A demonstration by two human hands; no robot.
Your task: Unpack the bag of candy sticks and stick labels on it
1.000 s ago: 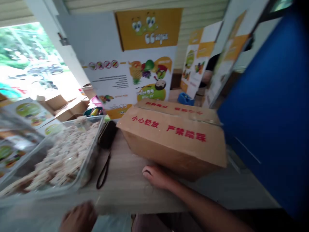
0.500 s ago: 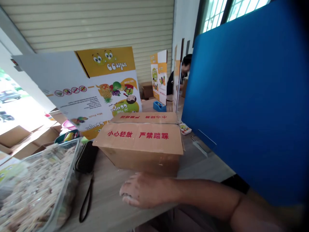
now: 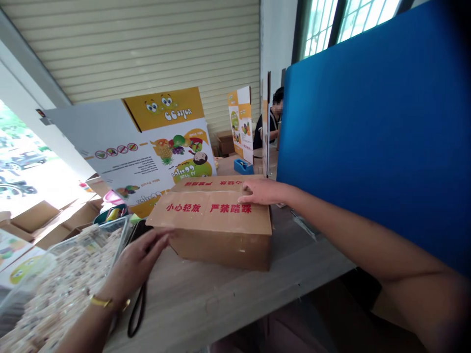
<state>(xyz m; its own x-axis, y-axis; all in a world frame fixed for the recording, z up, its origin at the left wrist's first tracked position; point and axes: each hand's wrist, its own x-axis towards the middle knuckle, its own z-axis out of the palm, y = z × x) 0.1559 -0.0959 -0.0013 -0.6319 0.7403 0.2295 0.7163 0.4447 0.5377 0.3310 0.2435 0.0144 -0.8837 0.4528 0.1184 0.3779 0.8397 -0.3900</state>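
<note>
Wood-grain tabletop (image 3: 221, 299) bears a red-lettered cardboard carton (image 3: 221, 251); atop it, the right hand (image 3: 264, 191) curls near the flap seam (image 3: 206, 191); at its left corner, the left hand (image 3: 139, 260) has fingers close, either's pinch unclear; light, even pressure should spare the flaps (image 3: 196, 221)

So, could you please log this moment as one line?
left hand: at left end of carton; right hand: on carton top; carton: on table
</note>
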